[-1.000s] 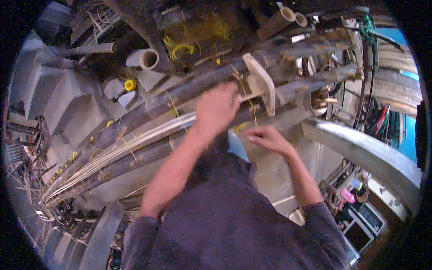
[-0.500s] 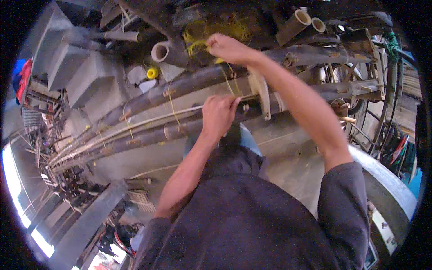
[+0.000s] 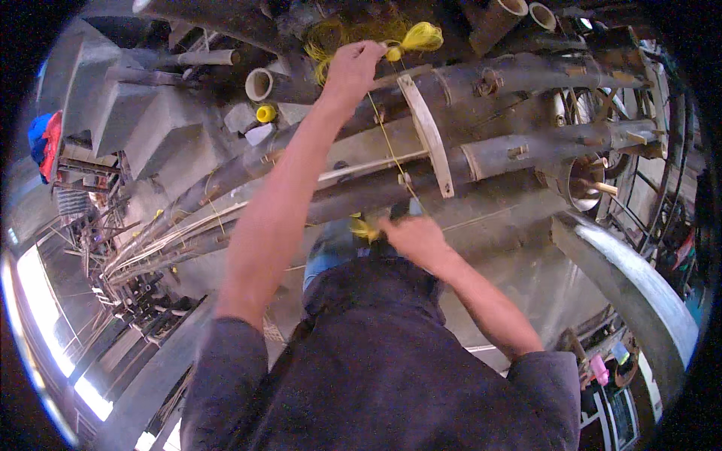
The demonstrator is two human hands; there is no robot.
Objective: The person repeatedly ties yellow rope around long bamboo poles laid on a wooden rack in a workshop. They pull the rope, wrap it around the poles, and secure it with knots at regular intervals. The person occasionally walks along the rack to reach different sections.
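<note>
Two long, dark, round poles carry the work: a far pole point(image 3: 526, 77) and a near pole point(image 3: 492, 158). A flat, pale wooden crosspiece point(image 3: 426, 131) spans them, its lower end at the near pole's near edge. A thin, pale strip point(image 3: 368, 167) meets its left edge between the poles. A fine yellow string point(image 3: 386, 140) crosses the same gap, left of the crosspiece, and passes a small, pale peg point(image 3: 405, 179) on the near pole.

Left hand point(image 3: 350, 79): beyond the far pole's far edge, fingers apparently pinched on the neck of a looped yellow string bundle point(image 3: 423, 36).

Right hand point(image 3: 415, 239): off the near pole's near edge, fingers curled just beside a yellow tuft point(image 3: 366, 228). I cannot tell whether they grip it.

Cautions:
1. If I let the string slacken, it may slip off the peg.
2. If I swing the bundle low, its loops may snag on the crosspiece's upper end.
3. If I pull unevenly, the crosspiece may skew and shift the strip.
4. If my pinch loosens, the bundle may drop and tangle.
</note>
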